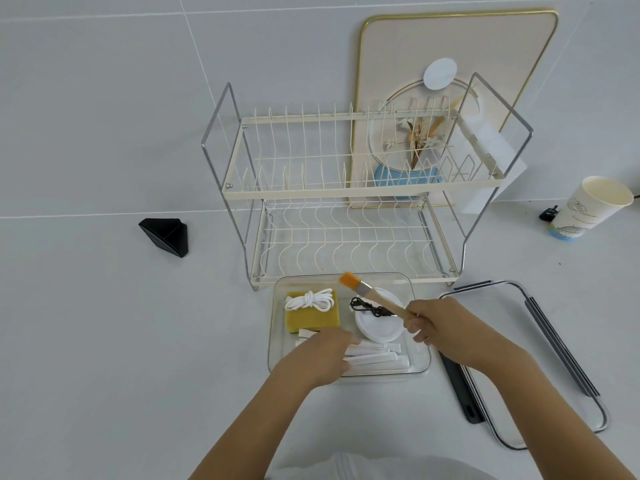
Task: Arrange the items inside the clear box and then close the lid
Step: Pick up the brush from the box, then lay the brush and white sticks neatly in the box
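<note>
Arranging is under way: the right hand (427, 323) grips the brush (372, 295) over the clear box (420, 362), the left hand (323, 355) presses white packets (375, 356) at its near edge (grip unclear), so next lay the brush inside.

Bright, even, diffuse light; faint shadows; wide-angle bowing at edges; slight motion blur, soft detail.

Clear box (417, 367) lies before the rack (346, 188), lid (554, 341) to its right

No legible text, paper cup (588, 207) included.
</note>
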